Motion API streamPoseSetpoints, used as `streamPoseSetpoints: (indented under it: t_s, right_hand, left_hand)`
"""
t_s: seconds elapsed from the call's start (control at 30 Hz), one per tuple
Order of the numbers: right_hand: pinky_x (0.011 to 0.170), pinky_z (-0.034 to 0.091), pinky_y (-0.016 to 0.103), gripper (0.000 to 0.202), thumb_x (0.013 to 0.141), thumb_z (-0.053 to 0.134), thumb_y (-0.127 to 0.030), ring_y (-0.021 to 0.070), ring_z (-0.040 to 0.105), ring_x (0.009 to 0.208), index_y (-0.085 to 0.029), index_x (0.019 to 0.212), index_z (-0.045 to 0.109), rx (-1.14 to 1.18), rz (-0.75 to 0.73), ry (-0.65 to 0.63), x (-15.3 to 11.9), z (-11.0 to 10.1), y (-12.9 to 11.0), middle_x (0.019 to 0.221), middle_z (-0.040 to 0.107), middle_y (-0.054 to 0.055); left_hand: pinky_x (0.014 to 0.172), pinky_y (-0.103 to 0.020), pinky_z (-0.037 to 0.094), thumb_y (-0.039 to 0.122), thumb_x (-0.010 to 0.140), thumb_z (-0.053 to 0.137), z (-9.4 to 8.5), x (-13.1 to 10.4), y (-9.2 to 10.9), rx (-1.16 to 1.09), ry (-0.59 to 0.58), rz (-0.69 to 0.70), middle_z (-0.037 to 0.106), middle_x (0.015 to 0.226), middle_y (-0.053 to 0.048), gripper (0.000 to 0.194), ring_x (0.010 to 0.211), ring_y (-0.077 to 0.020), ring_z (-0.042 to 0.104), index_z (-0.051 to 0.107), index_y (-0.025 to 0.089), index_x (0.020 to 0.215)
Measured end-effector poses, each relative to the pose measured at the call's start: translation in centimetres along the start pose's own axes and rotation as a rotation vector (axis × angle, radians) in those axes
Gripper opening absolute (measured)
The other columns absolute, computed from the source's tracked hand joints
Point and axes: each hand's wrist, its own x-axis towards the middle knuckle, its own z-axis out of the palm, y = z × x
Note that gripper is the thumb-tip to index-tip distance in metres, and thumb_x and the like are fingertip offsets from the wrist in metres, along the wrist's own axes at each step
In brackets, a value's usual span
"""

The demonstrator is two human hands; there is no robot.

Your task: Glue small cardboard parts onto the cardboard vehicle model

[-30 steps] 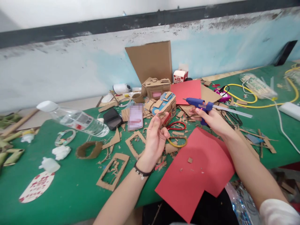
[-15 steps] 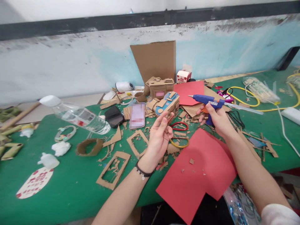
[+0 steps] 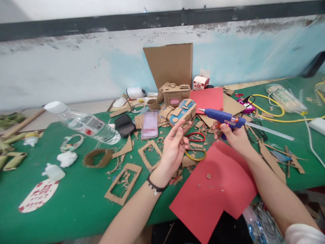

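My right hand (image 3: 232, 135) is wrapped round the handle of a blue hot glue gun (image 3: 220, 116), its nozzle pointing left and a clear glue stick (image 3: 270, 131) sticking out of its back. My left hand (image 3: 175, 142) is closed, thumb against the fingers; whatever it pinches is too small or hidden to make out. Just beyond its fingertips lies a cardboard model with a blue top (image 3: 183, 110). Scissors with red and yellow handles (image 3: 195, 155) lie by the left hand, partly hidden. Below both hands is a red paper sheet (image 3: 213, 189) with small cardboard bits on it.
Cardboard frames (image 3: 123, 184) and scraps are strewn over the green table (image 3: 83, 210). A tilted water bottle (image 3: 83, 123), a black case (image 3: 124, 125) and a phone (image 3: 149, 125) are at left. Behind stands a cardboard camera-like model (image 3: 176, 95). A yellow cable (image 3: 281, 110) runs at right.
The glue gun has tilted in my right hand, its nozzle shifting left and slightly down, and more of the glue stick shows. My left hand stays nearly still.
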Motion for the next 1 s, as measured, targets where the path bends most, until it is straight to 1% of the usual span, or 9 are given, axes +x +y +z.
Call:
streamPoseSetpoints:
  t_s: [0.1, 0.23, 0.33, 0.43, 0.6, 0.73, 0.8, 0.93, 1.0]
  right_hand:
    - [0.059, 0.062, 0.037, 0.053, 0.094, 0.073, -0.078, 0.0201, 0.069, 0.057, -0.025, 0.099, 0.075, -0.091, -0.029, -0.037, -0.4, -0.1, 0.4, 0.071, 0.073, 0.002]
    - [0.061, 0.063, 0.038, 0.051, 0.092, 0.077, -0.077, 0.0228, 0.072, 0.061, -0.027, 0.104, 0.077, -0.143, -0.023, -0.068, -0.7, -0.2, 0.9, 0.073, 0.076, 0.002]
    - [0.061, 0.063, 0.039, 0.049, 0.09, 0.081, -0.075, 0.0243, 0.074, 0.064, -0.028, 0.104, 0.077, -0.138, -0.018, -0.024, -0.6, -0.2, 1.2, 0.076, 0.077, 0.003]
    - [0.062, 0.062, 0.039, 0.044, 0.093, 0.08, -0.071, 0.0243, 0.073, 0.063, -0.028, 0.102, 0.076, -0.161, -0.046, 0.039, -0.5, -0.4, 1.2, 0.074, 0.076, 0.002]
    - [0.061, 0.061, 0.039, 0.043, 0.098, 0.073, -0.071, 0.0231, 0.071, 0.057, -0.028, 0.102, 0.073, -0.215, -0.077, 0.08, 0.0, -0.7, 1.0, 0.068, 0.075, 0.0]
    - [0.061, 0.061, 0.039, 0.048, 0.098, 0.071, -0.075, 0.0225, 0.072, 0.056, -0.027, 0.099, 0.072, -0.238, -0.071, 0.095, 0.3, -0.7, 1.2, 0.066, 0.075, 0.0]
    - [0.06, 0.06, 0.038, 0.052, 0.096, 0.07, -0.079, 0.022, 0.071, 0.056, -0.026, 0.097, 0.072, -0.238, -0.058, 0.108, 0.3, -0.7, 1.3, 0.065, 0.074, 0.0]
    - [0.056, 0.06, 0.036, 0.055, 0.094, 0.072, -0.081, 0.0215, 0.071, 0.057, -0.025, 0.096, 0.073, -0.174, -0.041, 0.095, 0.2, -0.6, 1.0, 0.066, 0.074, 0.001]
    - [0.055, 0.06, 0.035, 0.055, 0.094, 0.073, -0.079, 0.0219, 0.072, 0.06, -0.024, 0.099, 0.074, -0.102, -0.033, 0.033, 0.0, -0.6, 0.7, 0.07, 0.075, 0.002]
  left_hand:
    - [0.052, -0.01, 0.054, 0.042, 0.086, 0.098, 0.1, 0.0, 0.0, 0.008, 0.011, -0.01, 0.078, 0.146, -0.01, 0.045, 0.058, -0.0004, 0.064, 0.083, 0.029, 0.126]
    - [0.052, -0.011, 0.055, 0.041, 0.086, 0.098, 0.1, 0.0, 0.0, 0.027, 0.012, -0.014, 0.077, 0.148, -0.01, 0.046, 0.056, -0.0002, 0.064, 0.083, 0.029, 0.127]
    - [0.052, -0.013, 0.056, 0.045, 0.087, 0.097, 0.0, 0.0, -0.1, 0.048, 0.009, -0.005, 0.074, 0.153, -0.01, 0.047, 0.055, -0.0005, 0.065, 0.082, 0.029, 0.129]
    - [0.052, -0.014, 0.057, 0.051, 0.087, 0.095, -0.1, 0.0, -0.2, 0.075, 0.013, 0.005, 0.074, 0.153, -0.011, 0.049, 0.054, -0.0009, 0.066, 0.081, 0.027, 0.128]
    - [0.047, -0.017, 0.053, 0.059, 0.087, 0.092, 0.0, -0.2, -0.4, 0.184, 0.036, 0.051, 0.085, 0.128, -0.011, 0.052, 0.049, -0.0045, 0.064, 0.079, 0.022, 0.121]
    - [0.043, -0.019, 0.049, 0.064, 0.088, 0.089, 0.3, -0.5, -0.5, 0.323, 0.063, 0.128, 0.087, 0.109, -0.011, 0.053, 0.045, -0.0084, 0.066, 0.079, 0.019, 0.114]
    - [0.042, -0.02, 0.05, 0.063, 0.09, 0.088, 0.3, -0.6, -0.5, 0.365, 0.057, 0.151, 0.087, 0.115, -0.013, 0.05, 0.044, -0.0084, 0.066, 0.08, 0.019, 0.114]
    - [0.046, -0.022, 0.055, 0.058, 0.097, 0.082, 0.1, -0.6, -0.7, 0.42, 0.015, 0.206, 0.076, 0.147, -0.015, 0.041, 0.045, -0.0044, 0.064, 0.082, 0.021, 0.116]
    - [0.047, -0.022, 0.055, 0.057, 0.098, 0.082, -0.2, -0.5, -0.7, 0.462, 0.003, 0.271, 0.076, 0.147, -0.013, 0.039, 0.046, -0.0039, 0.064, 0.083, 0.022, 0.114]
